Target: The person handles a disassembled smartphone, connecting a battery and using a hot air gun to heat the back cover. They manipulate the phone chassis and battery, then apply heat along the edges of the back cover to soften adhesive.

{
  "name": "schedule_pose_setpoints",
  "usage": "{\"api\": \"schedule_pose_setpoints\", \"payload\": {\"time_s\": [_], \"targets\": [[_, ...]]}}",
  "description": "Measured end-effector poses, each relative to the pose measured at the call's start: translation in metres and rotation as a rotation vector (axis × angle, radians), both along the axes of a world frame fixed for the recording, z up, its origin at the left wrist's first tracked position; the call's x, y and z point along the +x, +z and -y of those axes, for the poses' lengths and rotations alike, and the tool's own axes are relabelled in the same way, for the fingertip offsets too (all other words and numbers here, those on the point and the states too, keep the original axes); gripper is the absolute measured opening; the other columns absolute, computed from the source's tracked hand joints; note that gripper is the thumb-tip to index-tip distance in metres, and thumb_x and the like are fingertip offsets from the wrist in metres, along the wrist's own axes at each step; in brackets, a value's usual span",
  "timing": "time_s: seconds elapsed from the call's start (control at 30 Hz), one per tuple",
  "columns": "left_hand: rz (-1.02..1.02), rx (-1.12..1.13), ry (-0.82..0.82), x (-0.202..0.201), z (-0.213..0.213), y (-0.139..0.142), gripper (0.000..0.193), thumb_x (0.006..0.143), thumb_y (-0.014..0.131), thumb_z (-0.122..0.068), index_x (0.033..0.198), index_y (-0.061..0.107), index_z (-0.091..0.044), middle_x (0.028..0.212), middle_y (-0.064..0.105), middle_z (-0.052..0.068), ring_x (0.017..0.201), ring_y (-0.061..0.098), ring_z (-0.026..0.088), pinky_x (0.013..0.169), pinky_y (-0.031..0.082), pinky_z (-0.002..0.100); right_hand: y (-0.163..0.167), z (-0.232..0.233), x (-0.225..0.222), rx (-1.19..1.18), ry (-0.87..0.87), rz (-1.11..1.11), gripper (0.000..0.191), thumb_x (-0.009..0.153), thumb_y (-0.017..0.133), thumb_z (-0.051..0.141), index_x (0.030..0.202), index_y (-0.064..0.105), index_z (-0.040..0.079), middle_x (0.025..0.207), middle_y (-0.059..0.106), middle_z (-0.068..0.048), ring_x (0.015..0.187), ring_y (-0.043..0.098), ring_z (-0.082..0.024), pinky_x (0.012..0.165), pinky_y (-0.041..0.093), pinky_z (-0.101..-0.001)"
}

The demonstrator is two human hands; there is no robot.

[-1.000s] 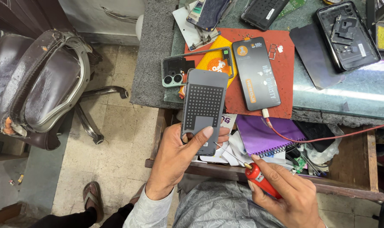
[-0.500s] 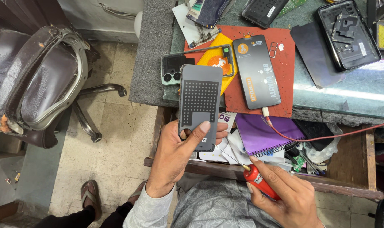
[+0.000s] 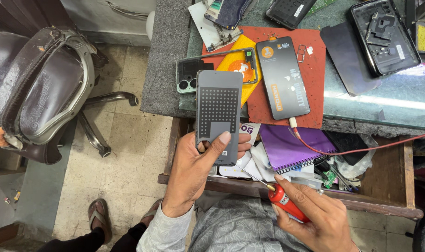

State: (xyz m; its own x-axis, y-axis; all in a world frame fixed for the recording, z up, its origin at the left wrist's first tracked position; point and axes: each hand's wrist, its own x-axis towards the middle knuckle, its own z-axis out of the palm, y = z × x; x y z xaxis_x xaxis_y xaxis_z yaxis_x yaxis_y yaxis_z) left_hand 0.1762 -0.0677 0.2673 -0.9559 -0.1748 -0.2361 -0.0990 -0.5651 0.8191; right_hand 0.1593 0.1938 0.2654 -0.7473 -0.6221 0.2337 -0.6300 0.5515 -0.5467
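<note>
Now, from the head view, the left hand [image 3: 194, 172] pinches a grey phone back panel [image 3: 218, 114] upright over the open drawer [image 3: 380, 186], thumb pressed on its lower face. Meanwhile the right hand [image 3: 315, 219] is wrapped around a red-handled screwdriver [image 3: 280, 198], tip towards the panel: an inspection step, I judge, and the next move calls for steady aim at its lower edge.

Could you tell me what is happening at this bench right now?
A seated person holds a grey phone back panel upright in the left hand, inner side facing up, above an open drawer. The right hand grips a red-handled screwdriver, its tip pointing towards the panel. On the red mat lie a phone plugged into a red cable and an empty phone frame.
</note>
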Motion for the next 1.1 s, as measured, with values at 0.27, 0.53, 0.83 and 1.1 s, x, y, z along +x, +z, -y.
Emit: {"api": "schedule_pose_setpoints", "payload": {"time_s": [0.27, 0.53, 0.83, 1.1], "targets": [[-0.007, 0.008, 0.035, 0.0, -0.002, -0.004, 0.037, 0.1, 0.064, -0.019, 0.121, 0.067, 0.011, 0.111, 0.077, 0.024, 0.098, 0.078, 0.027, 0.09, 0.065, 0.039, -0.005, 0.001, 0.004, -0.015, 0.005, 0.002, 0.064, 0.069, 0.086, 0.021, 0.129, 0.068, 0.011, 0.098, 0.076, -0.01, 0.08, 0.077, -0.02, 0.067, 0.06, -0.0323], [-0.085, 0.058, 0.156, -0.004, -0.01, 0.001, 0.037, 0.103, 0.061, -0.019, 0.123, 0.064, 0.011, 0.113, 0.075, 0.026, 0.103, 0.076, 0.03, 0.094, 0.064, 0.044, -0.002, 0.016, 0.009, -0.014, -0.078, 0.01, 0.062, 0.069, 0.085, 0.019, 0.128, 0.068, 0.009, 0.091, 0.075, -0.01, 0.074, 0.076, -0.019, 0.064, 0.059, -0.0323], [-0.147, 0.313, 0.317, -0.011, -0.028, 0.008, 0.042, 0.106, 0.052, -0.019, 0.135, 0.053, 0.011, 0.133, 0.064, 0.031, 0.125, 0.065, 0.039, 0.108, 0.056, 0.049, 0.002, 0.028, 0.012, -0.088, -0.144, 0.042, 0.058, 0.071, 0.083, 0.014, 0.127, 0.069, 0.007, 0.092, 0.077, -0.011, 0.077, 0.077, -0.017, 0.069, 0.059, -0.0306], [-0.159, 0.383, 0.357, -0.013, -0.033, 0.005, 0.042, 0.106, 0.048, -0.018, 0.14, 0.047, 0.006, 0.14, 0.058, 0.032, 0.132, 0.06, 0.041, 0.112, 0.052, 0.05, 0.001, 0.033, 0.012, -0.116, -0.126, 0.056, 0.06, 0.07, 0.084, 0.012, 0.127, 0.068, 0.005, 0.094, 0.077, -0.013, 0.081, 0.078, -0.018, 0.071, 0.06, -0.0307]]}}
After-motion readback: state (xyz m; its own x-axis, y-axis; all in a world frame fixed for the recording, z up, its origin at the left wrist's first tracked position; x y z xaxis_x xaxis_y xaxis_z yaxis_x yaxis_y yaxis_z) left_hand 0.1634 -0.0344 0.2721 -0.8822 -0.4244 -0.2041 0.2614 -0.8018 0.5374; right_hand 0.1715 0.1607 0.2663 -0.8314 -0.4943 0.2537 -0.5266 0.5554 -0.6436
